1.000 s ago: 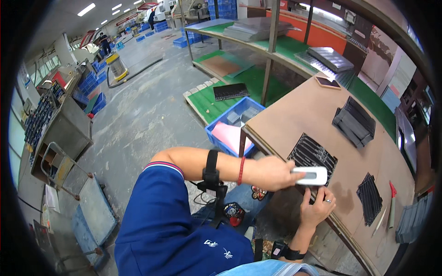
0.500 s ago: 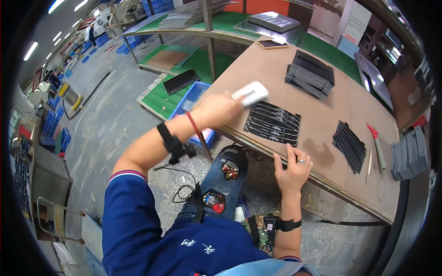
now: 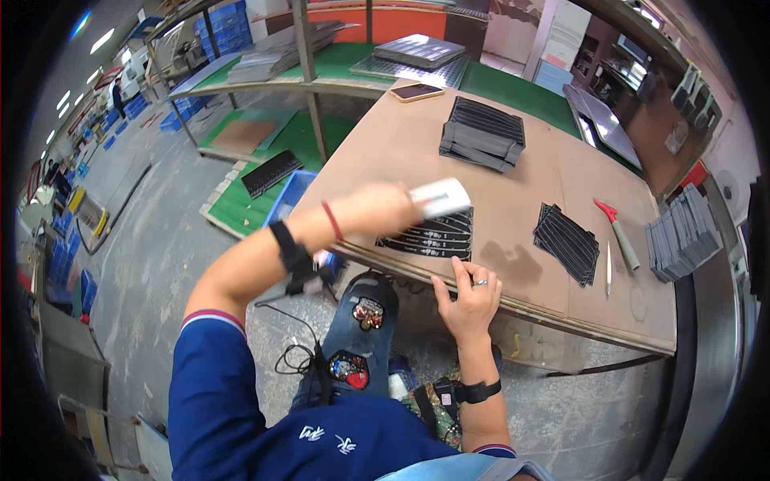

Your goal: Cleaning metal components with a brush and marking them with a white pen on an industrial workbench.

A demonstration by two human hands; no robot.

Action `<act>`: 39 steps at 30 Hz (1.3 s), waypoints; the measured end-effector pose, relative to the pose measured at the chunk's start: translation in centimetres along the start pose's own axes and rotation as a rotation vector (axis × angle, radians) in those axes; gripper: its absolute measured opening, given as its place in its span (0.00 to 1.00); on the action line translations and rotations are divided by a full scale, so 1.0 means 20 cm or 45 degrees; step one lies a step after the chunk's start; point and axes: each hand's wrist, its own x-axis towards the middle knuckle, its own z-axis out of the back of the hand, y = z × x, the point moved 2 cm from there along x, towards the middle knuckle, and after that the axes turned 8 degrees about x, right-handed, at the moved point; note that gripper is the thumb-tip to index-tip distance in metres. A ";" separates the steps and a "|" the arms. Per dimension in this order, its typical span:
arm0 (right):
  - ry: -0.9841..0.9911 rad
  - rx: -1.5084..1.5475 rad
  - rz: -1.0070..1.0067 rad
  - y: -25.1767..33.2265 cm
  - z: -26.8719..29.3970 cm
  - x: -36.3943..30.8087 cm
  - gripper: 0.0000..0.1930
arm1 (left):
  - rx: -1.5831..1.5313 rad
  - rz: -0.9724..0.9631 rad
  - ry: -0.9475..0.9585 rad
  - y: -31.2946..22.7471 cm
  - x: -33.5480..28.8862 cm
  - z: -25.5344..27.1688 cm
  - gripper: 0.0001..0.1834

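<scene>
My left hand (image 3: 383, 210) is wrapped round a white, rounded, block-like hand tool (image 3: 441, 198) with a dark slot. It is over a black sheet with white curved lines (image 3: 433, 243), hiding the sheet's far part. I cannot tell whether the tool touches the sheet. My right hand (image 3: 472, 303) rests at the table's near edge, thumb and index finger apart, the index fingertip at the sheet's near right corner. To the right lies a small fanned pile of black strips (image 3: 566, 244).
On the brown tabletop (image 3: 361, 152) are a stack of black sheets (image 3: 483, 135), a phone (image 3: 417, 91), a pale pointed tool (image 3: 608, 269) and a red-and-green-handled tool (image 3: 618, 232). Grey pieces (image 3: 683, 234) stand at the right edge. A blue crate (image 3: 290, 196) sits beside the table.
My left hand has brought the white tool nearer, from beside the sheet's far edge to over the sheet. My right hand stays at the sheet's corner. The whole view has shifted.
</scene>
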 end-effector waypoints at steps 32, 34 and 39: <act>-0.034 0.041 0.022 -0.01 0.01 0.00 0.20 | -0.351 0.624 -0.120 0.28 -0.08 0.01 0.20; -0.046 0.044 0.021 0.02 0.02 0.02 0.20 | -0.468 0.756 -0.231 0.26 -0.26 0.05 0.19; 0.029 -0.039 -0.039 0.07 0.04 0.13 0.22 | -0.862 0.990 -0.526 0.19 -0.57 -0.04 0.20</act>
